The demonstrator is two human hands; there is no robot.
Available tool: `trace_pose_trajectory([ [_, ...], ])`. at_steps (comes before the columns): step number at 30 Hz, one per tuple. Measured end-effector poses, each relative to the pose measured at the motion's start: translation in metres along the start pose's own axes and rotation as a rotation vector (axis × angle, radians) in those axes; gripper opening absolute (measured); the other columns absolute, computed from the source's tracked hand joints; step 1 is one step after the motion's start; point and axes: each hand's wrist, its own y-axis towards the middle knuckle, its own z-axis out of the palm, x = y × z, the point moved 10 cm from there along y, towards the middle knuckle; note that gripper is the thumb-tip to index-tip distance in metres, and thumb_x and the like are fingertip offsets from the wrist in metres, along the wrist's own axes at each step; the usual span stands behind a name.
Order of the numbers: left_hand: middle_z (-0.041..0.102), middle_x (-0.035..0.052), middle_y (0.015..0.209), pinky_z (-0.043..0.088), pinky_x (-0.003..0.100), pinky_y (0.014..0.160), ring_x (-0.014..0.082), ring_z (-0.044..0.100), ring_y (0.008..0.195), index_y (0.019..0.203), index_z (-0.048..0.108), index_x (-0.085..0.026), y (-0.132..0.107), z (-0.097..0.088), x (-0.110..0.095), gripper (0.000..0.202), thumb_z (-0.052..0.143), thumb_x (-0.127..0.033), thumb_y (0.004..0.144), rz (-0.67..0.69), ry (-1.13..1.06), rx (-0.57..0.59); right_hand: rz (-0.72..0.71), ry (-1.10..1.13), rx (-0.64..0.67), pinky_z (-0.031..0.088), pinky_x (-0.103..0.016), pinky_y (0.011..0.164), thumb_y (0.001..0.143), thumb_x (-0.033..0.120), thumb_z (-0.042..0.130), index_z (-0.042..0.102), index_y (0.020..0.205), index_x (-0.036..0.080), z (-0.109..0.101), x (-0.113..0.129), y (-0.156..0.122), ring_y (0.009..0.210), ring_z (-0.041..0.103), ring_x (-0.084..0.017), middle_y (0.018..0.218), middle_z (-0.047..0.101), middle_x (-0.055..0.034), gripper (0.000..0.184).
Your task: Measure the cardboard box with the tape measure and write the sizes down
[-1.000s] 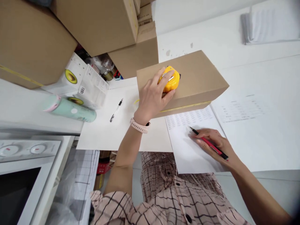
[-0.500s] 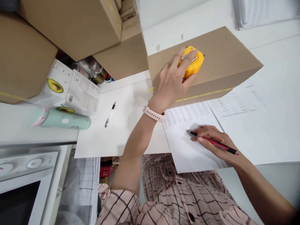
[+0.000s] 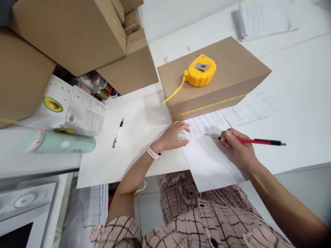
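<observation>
Steadying the printed sheet (image 3: pixel 204 165) is advised: the right hand (image 3: pixel 239 148) grasps a red-and-black pen (image 3: pixel 260 141); the left hand (image 3: pixel 172 136), empty, fingers part-curled, should flatten the sheet's edge.

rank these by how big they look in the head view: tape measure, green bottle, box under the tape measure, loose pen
1. Box
2. Green bottle
3. Tape measure
4. Loose pen

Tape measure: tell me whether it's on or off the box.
On: the tape measure rests on top of the box, its metal clip facing up.
</observation>
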Motion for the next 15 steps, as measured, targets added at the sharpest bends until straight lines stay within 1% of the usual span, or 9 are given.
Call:
trace_pose_trajectory([
  [1, 0.065, 0.0131, 0.136, 0.046, 0.053, 0.113, 0.0302, 0.057, 0.134, 0.109, 0.063, -0.022, -0.004, 0.006, 0.007, 0.036, 0.077, -0.019, 0.076, -0.020, -0.009, 0.054, 0.023, 0.057, 0.001, 0.039, -0.029, 0.052, 0.098, 0.057, 0.058, 0.058, 0.071, 0.024, 0.009, 0.001, 0.002, 0.053, 0.046, -0.014, 0.056, 0.047, 0.0029, 0.042],
  [2, 0.060, 0.0147, 0.144, 0.042, 0.055, 0.117, 0.0324, 0.050, 0.142, 0.111, 0.062, -0.022, -0.007, 0.010, 0.011, 0.044, 0.081, -0.019, 0.072, -0.030, -0.014, 0.082, 0.053, 0.105, 0.022, 0.037, -0.028, 0.052, 0.096, 0.057, 0.060, 0.058, 0.074, 0.024, 0.020, 0.001, 0.004, 0.052, 0.045, -0.013, 0.055, 0.046, 0.0039, 0.040],
  [4, 0.056, 0.0160, 0.148, 0.037, 0.057, 0.120, 0.0339, 0.044, 0.147, 0.115, 0.061, -0.022, -0.010, 0.011, 0.016, 0.052, 0.085, -0.021, 0.069, -0.032, -0.030, 0.090, 0.107, 0.135, 0.089, 0.039, -0.028, 0.055, 0.090, 0.056, 0.070, 0.061, 0.081, 0.023, 0.044, 0.004, 0.004, 0.057, 0.049, -0.014, 0.061, 0.055, 0.0027, 0.036],
  [6, 0.057, 0.0161, 0.147, 0.036, 0.057, 0.120, 0.0342, 0.043, 0.148, 0.117, 0.061, -0.022, -0.010, 0.012, 0.019, 0.056, 0.087, -0.022, 0.068, -0.023, -0.047, 0.086, 0.143, 0.099, 0.131, 0.042, -0.028, 0.058, 0.082, 0.054, 0.078, 0.066, 0.088, 0.022, 0.061, 0.006, 0.002, 0.064, 0.055, -0.015, 0.073, 0.065, -0.0005, 0.035],
  [7, 0.057, 0.0162, 0.147, 0.037, 0.057, 0.120, 0.0344, 0.044, 0.148, 0.117, 0.061, -0.022, -0.010, 0.012, 0.019, 0.057, 0.088, -0.023, 0.067, -0.019, -0.054, 0.086, 0.146, 0.077, 0.141, 0.043, -0.028, 0.059, 0.080, 0.053, 0.080, 0.067, 0.090, 0.021, 0.067, 0.007, 0.002, 0.066, 0.056, -0.015, 0.078, 0.068, -0.0016, 0.035],
  [9, 0.056, 0.0169, 0.148, 0.037, 0.057, 0.119, 0.0347, 0.043, 0.148, 0.118, 0.062, -0.021, -0.011, 0.013, 0.021, 0.058, 0.089, -0.024, 0.067, -0.015, -0.063, 0.092, 0.124, 0.035, 0.146, 0.042, -0.028, 0.058, 0.082, 0.051, 0.078, 0.068, 0.090, 0.021, 0.075, 0.009, 0.001, 0.065, 0.055, -0.015, 0.078, 0.067, -0.0014, 0.033],
  [13, 0.055, 0.0160, 0.151, 0.037, 0.056, 0.120, 0.0332, 0.043, 0.149, 0.119, 0.062, -0.021, -0.013, 0.013, 0.024, 0.057, 0.089, -0.025, 0.069, -0.018, -0.071, 0.091, 0.032, -0.085, 0.134, 0.036, -0.028, 0.052, 0.089, 0.046, 0.069, 0.061, 0.078, 0.022, 0.083, 0.018, 0.004, 0.059, 0.047, -0.014, 0.067, 0.057, 0.0010, 0.027],
  [15, 0.056, 0.0147, 0.151, 0.037, 0.055, 0.120, 0.0322, 0.043, 0.149, 0.119, 0.062, -0.022, -0.014, 0.012, 0.024, 0.057, 0.089, -0.025, 0.068, -0.017, -0.079, 0.088, -0.007, -0.122, 0.133, 0.035, -0.028, 0.051, 0.090, 0.043, 0.067, 0.059, 0.081, 0.023, 0.087, 0.023, 0.005, 0.058, 0.046, -0.014, 0.069, 0.057, 0.0011, 0.023],
])
